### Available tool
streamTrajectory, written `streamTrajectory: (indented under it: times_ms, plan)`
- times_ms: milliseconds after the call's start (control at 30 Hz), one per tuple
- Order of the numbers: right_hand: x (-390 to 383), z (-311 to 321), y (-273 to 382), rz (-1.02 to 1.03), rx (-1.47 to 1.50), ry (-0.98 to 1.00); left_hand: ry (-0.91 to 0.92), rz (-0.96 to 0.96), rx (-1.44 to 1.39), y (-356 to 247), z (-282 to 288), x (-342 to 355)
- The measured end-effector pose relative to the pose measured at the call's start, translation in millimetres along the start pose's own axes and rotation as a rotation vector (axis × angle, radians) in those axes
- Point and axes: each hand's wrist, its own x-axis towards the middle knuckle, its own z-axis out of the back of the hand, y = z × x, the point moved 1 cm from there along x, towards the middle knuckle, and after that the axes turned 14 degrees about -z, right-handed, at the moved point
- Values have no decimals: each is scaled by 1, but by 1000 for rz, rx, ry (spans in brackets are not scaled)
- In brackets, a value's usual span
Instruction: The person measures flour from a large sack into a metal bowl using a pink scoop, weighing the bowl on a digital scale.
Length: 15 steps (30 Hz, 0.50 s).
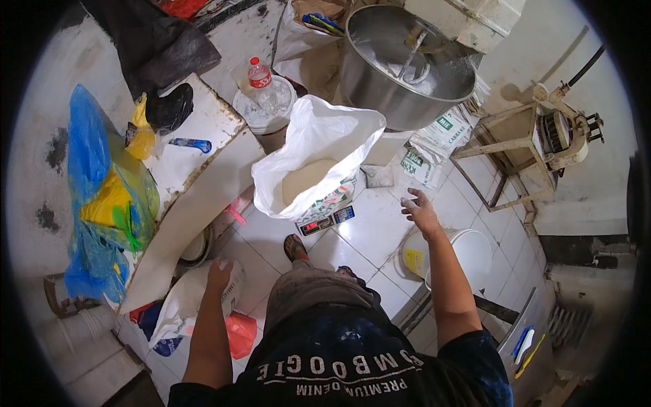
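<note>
My left hand [219, 275] is at a white plastic sack [180, 308] low on the left. Its fingers are mostly hidden, so whether it grips the sack cannot be told. To the right, my right hand [422, 214] is held out over the tiled floor with its fingers apart and nothing in them. White powder coats its fingertips. In front of me a large white sack [339, 132] stands with its mouth wide, pale powder [305, 180] inside. Against its near side is a digital scale [325, 222] with a lit red display; the sack seems to stand on it.
Beyond the open sack is a big steel mixing bowl [407, 98]. A plastic bottle [260, 81] stands on a white bucket [268, 125]. A white counter [203, 163] holding plastic bags flanks the left. On the right are a white pail [468, 258] and a metal-framed machine [522, 152].
</note>
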Motion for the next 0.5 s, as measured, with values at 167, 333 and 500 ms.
streamTrajectory:
  times_ms: [167, 333, 500]
  plan:
    - [-3, 6, -31, 53, 24, 96, -121, 57, -126, 4, -20, -53]
    - [-23, 50, -82, -47, 45, 99, -145, -89, -78, 7, -81, -107]
    - [-38, 80, -108, -56, 56, 88, -118, -61, -22, -14, -105, -145]
